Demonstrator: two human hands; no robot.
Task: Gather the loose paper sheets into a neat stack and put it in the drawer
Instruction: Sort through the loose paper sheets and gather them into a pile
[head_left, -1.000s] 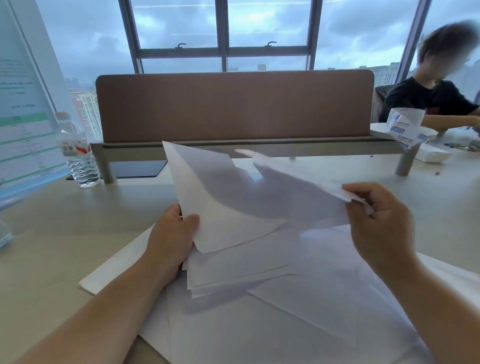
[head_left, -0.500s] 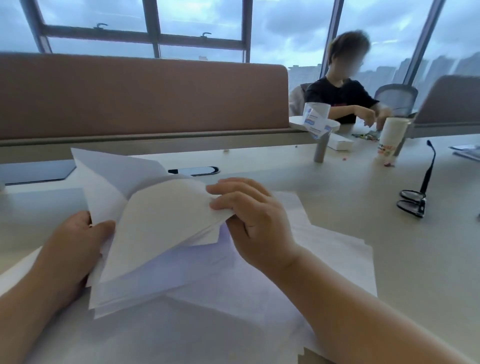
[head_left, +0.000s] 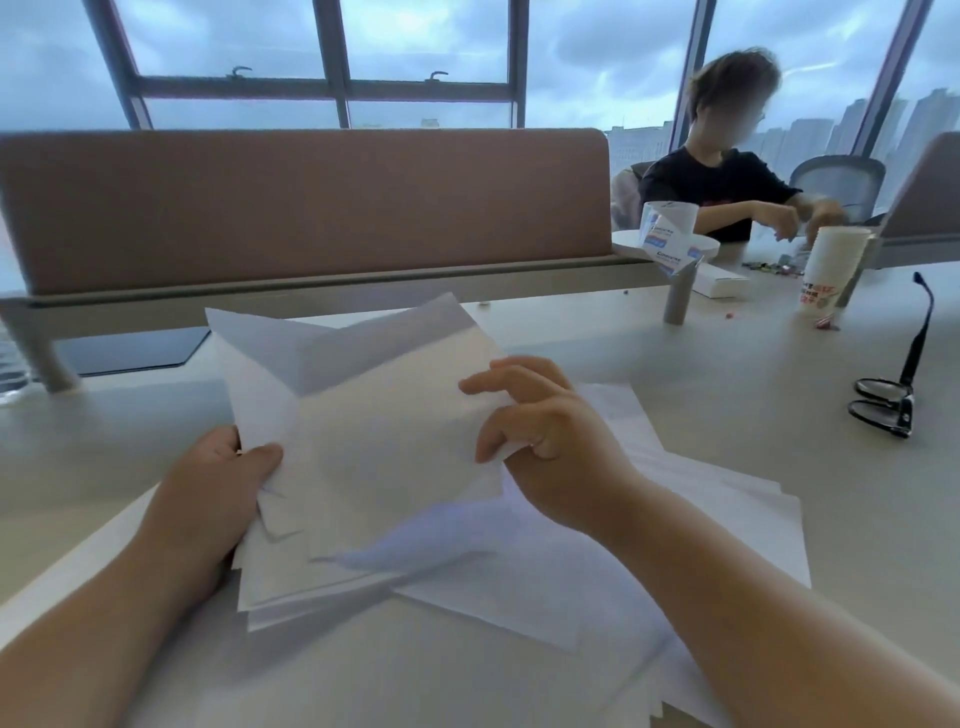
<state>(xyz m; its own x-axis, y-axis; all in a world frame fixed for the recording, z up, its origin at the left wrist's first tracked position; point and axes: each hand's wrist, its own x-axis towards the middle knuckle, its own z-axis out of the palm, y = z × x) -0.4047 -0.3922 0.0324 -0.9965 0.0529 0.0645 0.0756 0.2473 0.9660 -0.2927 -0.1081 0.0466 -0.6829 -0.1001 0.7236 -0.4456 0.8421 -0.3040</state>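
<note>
At the far left of the frame, a brown divider panel (head_left: 301, 208) stands along the back edge of the tabletop (head_left: 78, 467), spanning the upper left to the centre. Lower left: the left hand (head_left: 208, 493) grips the left edge of a bundle of paper sheets (head_left: 374, 447), thumb on top of the paper and the remaining fingers hidden beneath it. The bundle is lifted and tilted toward the camera; its sheets are fanned and misaligned, with corners projecting at the top and at the lower left. Centre right: the right hand (head_left: 545, 436) pinches the right edge of the same bundle, fingers curled over the front face. Beneath both hands, further loose sheets (head_left: 701, 530) lie flat and overlapping on the tabletop, extending to the lower right of the frame. Upper right: a seated person in a dark shirt (head_left: 722, 182) is at the far side, with a paper cup (head_left: 831, 270) near them. Right edge, mid-height: a pair of black glasses (head_left: 888, 400) rests on the tabletop, one temple arm raised, well apart from the paper
</note>
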